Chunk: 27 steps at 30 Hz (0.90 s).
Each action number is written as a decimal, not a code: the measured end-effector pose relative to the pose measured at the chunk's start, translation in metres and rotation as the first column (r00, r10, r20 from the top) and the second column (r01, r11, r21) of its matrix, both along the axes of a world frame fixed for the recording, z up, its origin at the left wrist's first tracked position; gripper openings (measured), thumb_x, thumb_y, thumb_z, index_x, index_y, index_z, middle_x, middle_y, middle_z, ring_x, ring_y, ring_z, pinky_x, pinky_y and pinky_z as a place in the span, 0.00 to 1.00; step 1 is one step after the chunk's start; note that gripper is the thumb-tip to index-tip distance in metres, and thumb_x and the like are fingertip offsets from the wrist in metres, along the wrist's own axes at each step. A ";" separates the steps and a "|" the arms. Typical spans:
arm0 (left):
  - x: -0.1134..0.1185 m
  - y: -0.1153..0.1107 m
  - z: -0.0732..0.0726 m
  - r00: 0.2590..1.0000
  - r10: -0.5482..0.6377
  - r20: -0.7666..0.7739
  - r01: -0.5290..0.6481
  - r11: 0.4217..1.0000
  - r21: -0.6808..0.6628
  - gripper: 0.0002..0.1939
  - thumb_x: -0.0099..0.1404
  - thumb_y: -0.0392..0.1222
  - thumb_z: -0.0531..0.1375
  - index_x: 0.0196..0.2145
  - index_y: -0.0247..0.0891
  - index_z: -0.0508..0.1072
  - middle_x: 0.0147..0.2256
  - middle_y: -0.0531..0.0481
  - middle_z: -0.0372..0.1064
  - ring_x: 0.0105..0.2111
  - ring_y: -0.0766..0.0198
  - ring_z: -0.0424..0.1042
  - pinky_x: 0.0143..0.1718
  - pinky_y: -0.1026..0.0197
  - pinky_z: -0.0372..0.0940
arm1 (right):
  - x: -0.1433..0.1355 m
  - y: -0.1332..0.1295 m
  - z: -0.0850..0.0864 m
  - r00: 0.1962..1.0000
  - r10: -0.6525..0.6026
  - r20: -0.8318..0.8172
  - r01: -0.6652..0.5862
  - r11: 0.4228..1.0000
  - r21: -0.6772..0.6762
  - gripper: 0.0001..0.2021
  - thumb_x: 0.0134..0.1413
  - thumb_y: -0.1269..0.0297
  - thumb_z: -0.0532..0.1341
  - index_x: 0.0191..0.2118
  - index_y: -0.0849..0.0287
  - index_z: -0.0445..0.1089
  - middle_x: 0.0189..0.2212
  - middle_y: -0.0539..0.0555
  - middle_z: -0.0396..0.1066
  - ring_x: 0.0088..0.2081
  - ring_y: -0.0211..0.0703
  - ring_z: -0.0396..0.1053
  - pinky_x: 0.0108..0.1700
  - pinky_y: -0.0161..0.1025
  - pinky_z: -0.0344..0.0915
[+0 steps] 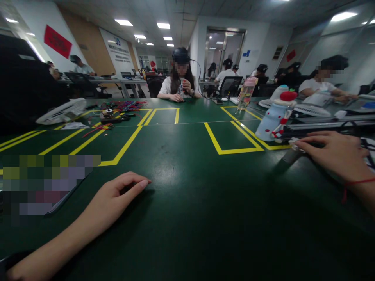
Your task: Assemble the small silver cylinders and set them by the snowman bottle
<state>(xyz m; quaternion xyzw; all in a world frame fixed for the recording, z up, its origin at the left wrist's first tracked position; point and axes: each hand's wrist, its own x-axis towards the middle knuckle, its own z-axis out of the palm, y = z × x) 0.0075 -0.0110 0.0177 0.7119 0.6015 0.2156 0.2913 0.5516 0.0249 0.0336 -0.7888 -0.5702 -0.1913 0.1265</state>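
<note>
My left hand [117,195] lies on the green table [187,218], loosely bent, thumb tip close to the index finger. No object shows in it, and the other fingers are mostly hidden. At the right, my right hand [334,152] pinches the pale top of a small grey cylinder [293,155] between thumb and fingers. The cylinder leans over the tabletop; its exact kind is unclear, and I cannot tell whether its lower end touches the table. Just behind it stands a light blue bottle [268,121] with a red strawberry-like top.
A blurred-out device [49,183] lies at the left. Beyond it are tangled wires [125,106], a white fan [63,111] and yellow tape [129,144]. A clear bottle [246,95] stands farther back. Across the table sits a person [180,84]; another person [322,84] works at the right.
</note>
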 end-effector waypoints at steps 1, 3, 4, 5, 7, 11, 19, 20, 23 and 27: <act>0.000 0.000 0.000 1.000 0.000 0.003 0.000 1.000 -0.001 0.17 0.65 0.55 0.53 0.38 0.42 0.75 0.42 0.50 0.73 0.45 0.55 0.70 0.47 0.55 0.61 | 0.001 0.000 0.001 1.000 -0.021 -0.003 0.021 1.000 -0.010 0.25 0.51 0.44 0.52 0.41 0.54 0.77 0.54 0.56 0.66 0.55 0.56 0.56 0.50 0.53 0.50; -0.001 0.000 -0.001 1.000 0.000 0.005 0.000 1.000 -0.002 0.17 0.66 0.55 0.53 0.38 0.42 0.75 0.42 0.50 0.73 0.45 0.55 0.70 0.47 0.55 0.61 | 0.003 -0.001 0.001 0.998 -0.055 -0.023 0.053 0.997 -0.054 0.25 0.52 0.43 0.52 0.43 0.53 0.76 0.56 0.55 0.63 0.55 0.58 0.54 0.49 0.54 0.50; -0.001 0.001 -0.001 1.000 0.000 0.003 0.000 1.000 -0.002 0.17 0.66 0.55 0.53 0.38 0.42 0.75 0.42 0.50 0.73 0.45 0.54 0.70 0.47 0.55 0.61 | 0.004 0.000 0.000 0.997 -0.069 -0.040 0.065 0.995 -0.081 0.26 0.52 0.42 0.52 0.44 0.53 0.76 0.57 0.55 0.63 0.55 0.59 0.54 0.49 0.55 0.49; -0.001 0.001 -0.001 1.000 0.001 0.000 -0.001 1.000 -0.002 0.17 0.66 0.55 0.53 0.38 0.42 0.75 0.42 0.50 0.74 0.45 0.54 0.70 0.47 0.55 0.61 | 0.006 0.000 -0.001 0.995 -0.081 -0.057 0.075 0.992 -0.103 0.26 0.51 0.41 0.51 0.45 0.52 0.75 0.57 0.55 0.62 0.55 0.60 0.54 0.48 0.56 0.50; 0.000 0.000 -0.001 1.000 0.003 -0.004 -0.003 1.000 -0.001 0.17 0.66 0.55 0.52 0.38 0.42 0.75 0.42 0.50 0.74 0.45 0.54 0.70 0.47 0.55 0.60 | 0.009 0.001 -0.003 0.990 -0.109 -0.085 0.098 0.988 -0.118 0.27 0.50 0.39 0.51 0.46 0.50 0.74 0.57 0.55 0.62 0.55 0.62 0.54 0.48 0.58 0.50; 0.001 -0.001 -0.001 1.000 -0.008 0.004 0.008 1.000 -0.001 0.17 0.66 0.54 0.53 0.37 0.42 0.75 0.41 0.51 0.74 0.44 0.55 0.70 0.47 0.57 0.60 | 0.013 0.003 -0.005 0.983 -0.140 -0.115 0.129 0.987 -0.093 0.29 0.46 0.35 0.52 0.45 0.49 0.74 0.56 0.53 0.64 0.55 0.64 0.56 0.48 0.60 0.54; -0.008 0.003 -0.010 1.000 -0.010 0.024 0.010 1.000 -0.004 0.15 0.66 0.55 0.54 0.38 0.44 0.74 0.41 0.53 0.72 0.44 0.57 0.70 0.47 0.57 0.59 | 0.011 -0.001 0.001 0.971 -0.164 -0.172 0.158 0.986 -0.048 0.30 0.44 0.35 0.54 0.44 0.49 0.75 0.55 0.56 0.66 0.53 0.68 0.59 0.47 0.67 0.52; -0.009 0.004 -0.012 1.000 -0.012 0.025 0.012 1.000 -0.002 0.15 0.66 0.55 0.54 0.38 0.44 0.74 0.41 0.53 0.72 0.44 0.57 0.70 0.47 0.57 0.59 | 0.011 -0.001 0.001 0.972 -0.164 -0.170 0.159 0.986 -0.041 0.29 0.44 0.35 0.54 0.44 0.49 0.75 0.55 0.56 0.66 0.53 0.68 0.60 0.47 0.67 0.53; -0.011 0.005 -0.015 1.000 -0.016 0.023 0.016 1.000 0.004 0.15 0.66 0.56 0.54 0.39 0.45 0.74 0.42 0.54 0.72 0.45 0.57 0.69 0.47 0.57 0.59 | 0.010 -0.001 0.002 0.973 -0.173 -0.156 0.173 0.985 -0.019 0.28 0.45 0.36 0.54 0.42 0.50 0.76 0.53 0.56 0.67 0.53 0.68 0.60 0.47 0.67 0.53; -0.009 0.005 -0.014 1.000 -0.003 0.013 0.003 1.000 -0.007 0.16 0.65 0.57 0.54 0.39 0.45 0.74 0.42 0.53 0.72 0.44 0.56 0.70 0.47 0.57 0.59 | 0.009 0.000 0.004 0.969 -0.198 -0.149 0.191 0.980 -0.060 0.28 0.43 0.36 0.55 0.42 0.50 0.75 0.54 0.56 0.66 0.53 0.70 0.59 0.46 0.69 0.53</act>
